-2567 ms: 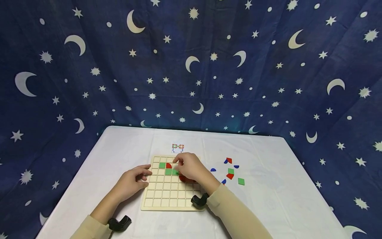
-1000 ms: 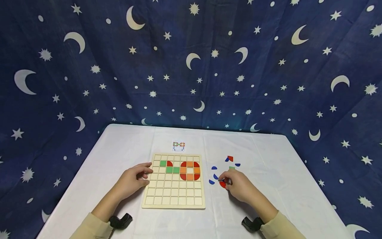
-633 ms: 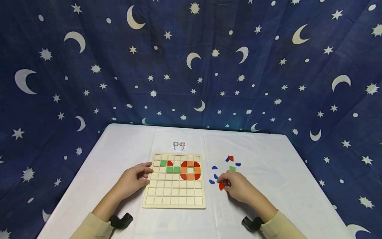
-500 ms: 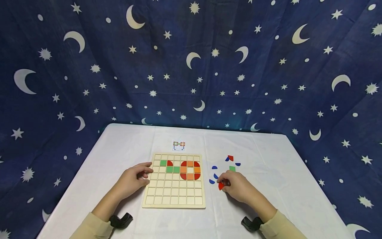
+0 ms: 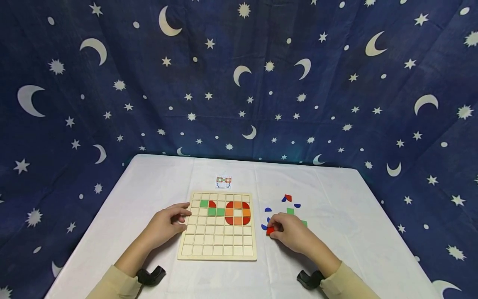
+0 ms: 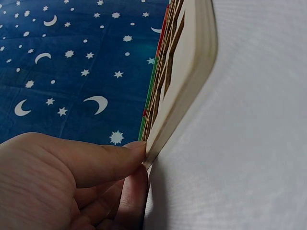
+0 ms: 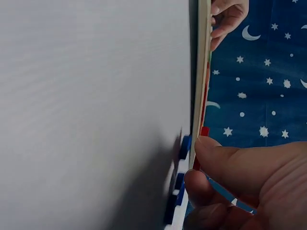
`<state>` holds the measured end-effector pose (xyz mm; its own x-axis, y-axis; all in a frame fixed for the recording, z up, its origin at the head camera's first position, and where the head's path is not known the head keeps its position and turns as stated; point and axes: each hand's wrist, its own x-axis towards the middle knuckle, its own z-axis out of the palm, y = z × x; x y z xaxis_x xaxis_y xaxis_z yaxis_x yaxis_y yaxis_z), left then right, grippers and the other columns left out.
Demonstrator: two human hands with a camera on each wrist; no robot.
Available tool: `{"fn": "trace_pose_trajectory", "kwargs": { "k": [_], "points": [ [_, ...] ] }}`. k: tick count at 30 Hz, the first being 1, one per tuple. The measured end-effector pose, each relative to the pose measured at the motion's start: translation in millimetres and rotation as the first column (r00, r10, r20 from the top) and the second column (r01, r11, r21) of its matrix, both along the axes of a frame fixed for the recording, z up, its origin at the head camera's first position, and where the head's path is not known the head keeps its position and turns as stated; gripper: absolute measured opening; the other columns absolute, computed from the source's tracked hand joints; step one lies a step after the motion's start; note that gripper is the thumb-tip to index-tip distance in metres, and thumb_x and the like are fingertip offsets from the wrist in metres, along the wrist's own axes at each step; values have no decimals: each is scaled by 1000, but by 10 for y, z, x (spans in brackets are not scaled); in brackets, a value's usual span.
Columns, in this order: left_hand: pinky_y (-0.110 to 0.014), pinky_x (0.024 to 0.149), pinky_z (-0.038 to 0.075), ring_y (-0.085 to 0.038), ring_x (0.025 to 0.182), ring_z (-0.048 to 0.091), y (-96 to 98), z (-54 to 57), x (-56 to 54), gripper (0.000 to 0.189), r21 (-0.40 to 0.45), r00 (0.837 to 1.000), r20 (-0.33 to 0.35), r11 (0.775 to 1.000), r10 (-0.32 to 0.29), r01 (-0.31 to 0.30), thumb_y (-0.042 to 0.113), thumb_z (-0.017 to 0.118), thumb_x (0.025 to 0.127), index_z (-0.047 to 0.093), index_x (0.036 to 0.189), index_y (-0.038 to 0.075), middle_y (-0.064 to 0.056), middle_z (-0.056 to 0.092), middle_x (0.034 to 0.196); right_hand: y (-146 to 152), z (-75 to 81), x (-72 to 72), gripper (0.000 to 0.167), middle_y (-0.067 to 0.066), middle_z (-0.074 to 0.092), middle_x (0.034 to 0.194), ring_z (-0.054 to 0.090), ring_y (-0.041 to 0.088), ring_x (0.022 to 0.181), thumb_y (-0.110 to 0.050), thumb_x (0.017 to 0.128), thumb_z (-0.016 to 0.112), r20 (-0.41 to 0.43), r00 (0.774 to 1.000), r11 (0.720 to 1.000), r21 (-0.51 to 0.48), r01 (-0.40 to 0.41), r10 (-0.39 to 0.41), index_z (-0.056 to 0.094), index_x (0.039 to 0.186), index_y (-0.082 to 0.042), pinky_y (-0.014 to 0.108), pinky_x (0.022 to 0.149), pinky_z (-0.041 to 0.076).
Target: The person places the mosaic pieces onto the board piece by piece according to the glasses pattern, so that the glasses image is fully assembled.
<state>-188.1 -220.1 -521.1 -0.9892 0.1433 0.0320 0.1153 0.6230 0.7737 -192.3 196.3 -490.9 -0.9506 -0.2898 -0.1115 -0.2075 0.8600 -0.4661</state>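
Note:
My left hand (image 5: 164,226) rests against the left edge of a pale wooden grid board (image 5: 216,241), thumb and fingertips touching its side. In the left wrist view the thumb (image 6: 103,163) meets the board's edge. My right hand (image 5: 289,230) pinches a red quarter-circle tile (image 5: 270,231) between thumb and fingers, just right of the board; the hand partly hides the tile. The right wrist view shows this red tile (image 7: 205,131) at the thumb tip. On the board lie green squares (image 5: 211,211), a single red quarter-circle (image 5: 212,204), and a red-and-orange ring (image 5: 229,220).
Loose blue half-circles (image 5: 268,209), a red tile (image 5: 288,197) and green squares (image 5: 290,211) lie right of the board, some near my right hand. A small pattern card (image 5: 223,182) lies behind the board. A dark starry cloth (image 5: 239,104) hangs behind the white table (image 5: 160,178).
My right hand left the board for the loose pieces, took hold of a red quarter-circle tile and moved slightly left with it. My left hand has stayed at the board's edge.

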Motion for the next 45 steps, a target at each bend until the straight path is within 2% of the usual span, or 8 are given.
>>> {"fn": "trace_pose_trajectory", "kwargs": {
  "k": [10,21,26,35,45],
  "points": [
    [-22,82,49,-12,95,62,11,7,1,36,5,1000,7,1000,0,0,1,82,86,79,118,17,-6,62,157,-315,69,-121,20,-8,59,82,55,11,80,-16,90,86,-22,996,994,-76,-82,81,73,100,-25,26,71,46],
    [-22,82,48,-12,96,61,16,43,12,36,-2,1000,25,1000,12,-12,1,82,86,79,118,16,-5,62,157,-811,88,-352,15,-7,60,81,56,12,78,-16,93,83,-37,988,976,-155,-154,150,73,102,-23,27,71,47],
    [-22,82,48,-12,95,61,19,50,21,36,5,999,29,1000,17,-17,1,83,85,79,118,16,-5,62,157,-1067,114,-453,13,-7,60,80,56,11,78,-18,94,82,-48,985,971,-163,-173,167,74,104,-23,28,72,46],
    [-22,83,48,-12,96,61,31,31,34,36,5,999,39,1000,21,-21,2,83,86,79,119,17,-3,62,157,-1492,133,-561,12,-8,60,79,53,7,69,-18,95,81,-63,975,959,-179,-221,213,75,105,-21,25,67,45],
    [-21,81,49,-9,93,63,14,6,12,36,8,1000,-1,1000,8,-8,0,83,84,80,117,15,-5,64,155,-1928,85,-707,16,-9,60,77,52,7,67,-21,93,84,-72,976,962,-168,-217,207,74,105,-22,24,65,44]
  ]
}}
